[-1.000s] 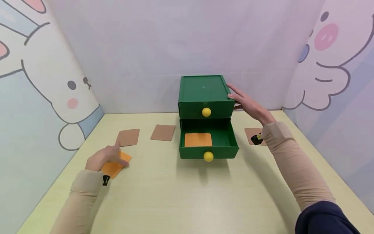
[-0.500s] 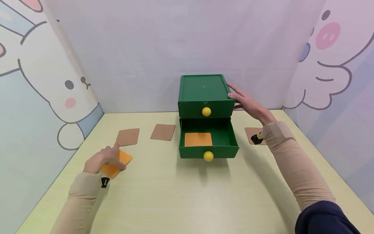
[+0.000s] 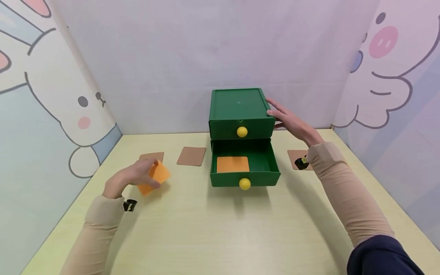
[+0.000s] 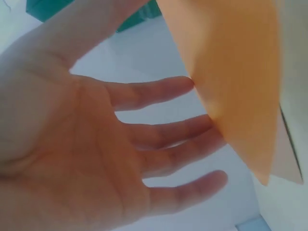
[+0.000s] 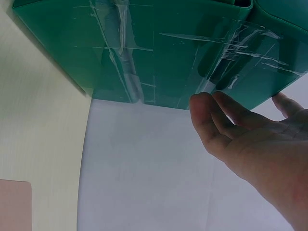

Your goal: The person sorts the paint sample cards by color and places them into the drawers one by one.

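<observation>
My left hand (image 3: 132,176) pinches an orange card (image 3: 160,173) between thumb and fingertips. The card is tilted and bent, partly off the table, with a shadow under it. In the left wrist view the fingertips touch the edge of the card (image 4: 236,72), and the little finger stands apart from it. At the back stands a green two-drawer box (image 3: 238,105) with yellow knobs. Its upper drawer is closed, while the lower drawer (image 3: 227,180) is pulled out with another orange card (image 3: 232,164) flat inside. My right hand (image 3: 292,124) rests against the box's right side, fingers extended.
Behind the left hand lies a brown card (image 3: 151,156), partly covered. A second brown card (image 3: 191,156) lies left of the box. A third brown card (image 3: 296,158) is partly hidden by the right wrist. A pale wall (image 3: 165,68) closes off the table's back.
The left hand took hold of the orange card, lifted its edge and moved it slightly to the right and away. The right hand and the box stayed in place.
</observation>
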{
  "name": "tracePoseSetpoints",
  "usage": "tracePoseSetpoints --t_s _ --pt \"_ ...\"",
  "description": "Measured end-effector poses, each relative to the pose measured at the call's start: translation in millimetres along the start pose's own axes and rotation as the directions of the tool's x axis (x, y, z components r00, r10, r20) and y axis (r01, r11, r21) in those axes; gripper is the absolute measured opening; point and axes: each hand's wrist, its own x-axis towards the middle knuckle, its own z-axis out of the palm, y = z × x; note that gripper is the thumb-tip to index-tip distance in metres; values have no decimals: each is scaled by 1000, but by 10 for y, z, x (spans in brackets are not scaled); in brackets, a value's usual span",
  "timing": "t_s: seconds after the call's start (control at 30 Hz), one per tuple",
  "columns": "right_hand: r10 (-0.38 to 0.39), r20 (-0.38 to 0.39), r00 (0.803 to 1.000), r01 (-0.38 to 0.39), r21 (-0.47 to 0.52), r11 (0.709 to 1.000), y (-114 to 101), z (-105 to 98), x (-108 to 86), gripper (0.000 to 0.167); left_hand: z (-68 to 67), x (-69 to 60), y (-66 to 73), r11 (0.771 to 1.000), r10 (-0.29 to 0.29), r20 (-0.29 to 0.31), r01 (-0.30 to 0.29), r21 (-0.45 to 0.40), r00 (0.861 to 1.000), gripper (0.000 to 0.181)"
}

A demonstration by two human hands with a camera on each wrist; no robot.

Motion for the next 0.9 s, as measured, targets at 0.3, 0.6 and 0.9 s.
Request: tracePoseSetpoints --t_s 0.3,0.6,0.9 --pt "6 -3 1000 -6 -11 1000 4 -8 5 63 -155 121 364 995 94 -57 -91 51 994 68" --pt "8 -3 1000 -8 -13 1000 -20 -22 5 64 -277 213 734 971 231 -115 -236 -33 966 62" --pt "5 -3 1000 -5 -16 1000 -63 -3 -22 65 -359 288 1064 926 376 -104 -376 18 921 60"
